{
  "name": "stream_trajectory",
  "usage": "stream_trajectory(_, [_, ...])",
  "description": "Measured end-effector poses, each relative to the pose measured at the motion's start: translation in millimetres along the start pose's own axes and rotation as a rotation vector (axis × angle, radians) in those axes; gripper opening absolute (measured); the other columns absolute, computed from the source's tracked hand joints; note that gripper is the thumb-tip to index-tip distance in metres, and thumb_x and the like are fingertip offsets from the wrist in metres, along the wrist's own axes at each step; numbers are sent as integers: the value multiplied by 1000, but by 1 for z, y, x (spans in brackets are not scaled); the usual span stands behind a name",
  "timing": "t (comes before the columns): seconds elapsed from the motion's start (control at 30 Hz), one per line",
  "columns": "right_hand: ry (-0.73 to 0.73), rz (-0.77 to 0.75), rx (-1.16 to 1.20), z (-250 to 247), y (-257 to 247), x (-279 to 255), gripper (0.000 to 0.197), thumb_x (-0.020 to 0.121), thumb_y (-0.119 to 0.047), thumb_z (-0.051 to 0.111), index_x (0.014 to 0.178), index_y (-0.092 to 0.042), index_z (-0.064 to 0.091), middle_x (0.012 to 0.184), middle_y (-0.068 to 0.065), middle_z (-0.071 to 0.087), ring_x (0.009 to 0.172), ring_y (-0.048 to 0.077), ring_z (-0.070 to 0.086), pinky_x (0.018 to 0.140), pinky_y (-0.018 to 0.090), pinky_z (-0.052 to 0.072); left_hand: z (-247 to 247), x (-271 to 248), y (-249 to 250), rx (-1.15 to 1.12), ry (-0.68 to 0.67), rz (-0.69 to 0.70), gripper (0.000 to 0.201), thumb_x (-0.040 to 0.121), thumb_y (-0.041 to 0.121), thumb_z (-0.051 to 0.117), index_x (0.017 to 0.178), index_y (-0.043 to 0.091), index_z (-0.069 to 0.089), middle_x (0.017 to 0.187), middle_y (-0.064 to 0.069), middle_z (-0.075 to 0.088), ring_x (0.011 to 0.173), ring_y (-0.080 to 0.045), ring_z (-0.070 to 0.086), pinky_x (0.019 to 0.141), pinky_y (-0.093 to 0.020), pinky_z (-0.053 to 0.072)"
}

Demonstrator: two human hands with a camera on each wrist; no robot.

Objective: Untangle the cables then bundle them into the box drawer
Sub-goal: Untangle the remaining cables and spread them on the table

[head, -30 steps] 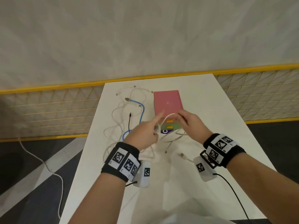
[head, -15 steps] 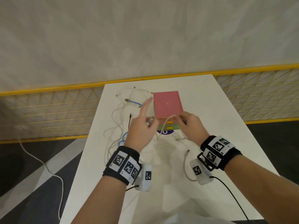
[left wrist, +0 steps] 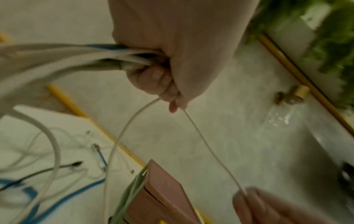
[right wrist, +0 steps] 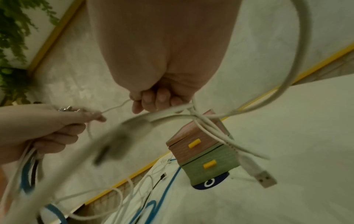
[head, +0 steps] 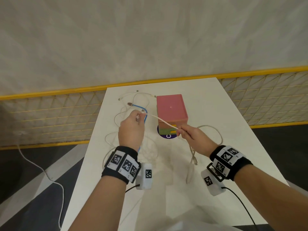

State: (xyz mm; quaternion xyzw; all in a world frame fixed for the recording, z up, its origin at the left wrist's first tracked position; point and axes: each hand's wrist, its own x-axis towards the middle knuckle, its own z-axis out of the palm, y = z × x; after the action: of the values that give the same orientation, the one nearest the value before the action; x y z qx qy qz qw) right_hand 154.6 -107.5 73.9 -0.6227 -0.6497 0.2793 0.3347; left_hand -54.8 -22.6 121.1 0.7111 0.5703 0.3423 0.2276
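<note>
Since a second ago the hands have drawn apart, pulling a thin white cable [head: 164,122] taut between them above the white table [head: 216,114]. The left hand [head: 131,129] is fisted around a bundle of white and blue cables [left wrist: 80,56], fingertips pinching the thin cable. The right hand [head: 193,137] pinches its other stretch, fingers curled. The drawer box [head: 171,112] stands just behind, drawers closed; loose cables [head: 123,114] lie at its left.

White, blue and black cables [head: 133,100] lie tangled on the table left of the box [head: 171,110]. One thin white cable [head: 161,120] is stretched taut in the air. The box's drawers [right wrist: 208,163], with yellow handles, are closed.
</note>
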Motion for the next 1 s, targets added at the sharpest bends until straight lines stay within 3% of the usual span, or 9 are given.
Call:
stream_trajectory(0.1, [8,-66,19,7,-9,6,21,100,-14,40,89,-6,57,64,-12,46,58,-1,46,57,11,35,10,-17,14,139,-282,213,46,98,43,48,142,43,36,69,4,58,71,-21,62,63,-31,47])
stream_trajectory(0.2, [-26,-136,50,12,-13,10,17,100,-13,41,96,-12,57,82,2,63,72,7,55,64,16,45,24,-28,20,60,-498,204,29,96,48,51,121,37,59,73,10,55,78,-17,61,64,-27,42])
stream_trajectory(0.3, [-36,-73,29,10,-4,7,18,101,-19,38,92,-12,52,75,-4,53,65,6,47,63,19,42,17,-20,13,-46,-319,186,26,96,44,53,84,23,59,68,9,55,63,-12,51,58,-25,37])
stream_trajectory(0.47, [-67,39,-71,7,27,-7,17,102,-14,31,90,-11,43,64,-12,38,55,6,35,58,23,32,-21,8,0,-128,82,60,22,99,37,52,85,20,55,64,9,51,60,-5,47,56,-22,29])
stream_trajectory(0.57, [-4,27,-34,8,20,-2,16,101,-15,36,88,-15,45,69,-8,44,57,7,36,61,26,36,-17,5,-2,-101,1,76,22,99,36,50,85,21,55,64,8,50,57,-6,46,52,-19,32])
stream_trajectory(0.63, [81,-25,-25,9,4,4,8,97,-21,48,103,-20,52,93,-5,50,59,8,43,66,23,40,-10,-3,-1,-117,-122,117,25,99,39,50,82,22,56,65,5,51,56,-9,45,53,-18,35])
stream_trajectory(0.73, [87,-94,-5,9,-22,16,53,87,-29,65,134,-25,42,117,-10,38,60,7,51,65,12,42,-1,-17,1,-154,-242,187,25,97,42,51,77,28,56,57,9,47,51,-9,39,53,-23,35])
stream_trajectory(0.9, [22,-220,-115,15,-43,40,17,90,-23,61,100,-14,71,82,-4,45,62,0,47,65,22,41,4,-26,-12,-135,-258,173,23,96,44,54,89,24,62,52,7,44,46,-8,39,52,-27,35])
stream_trajectory(1.0, [30,-224,-183,17,-56,60,18,90,-16,61,102,-7,71,76,-12,40,62,1,48,68,20,37,-1,-30,-22,-214,-233,96,27,95,44,55,120,34,53,55,8,48,48,-6,44,55,-29,42])
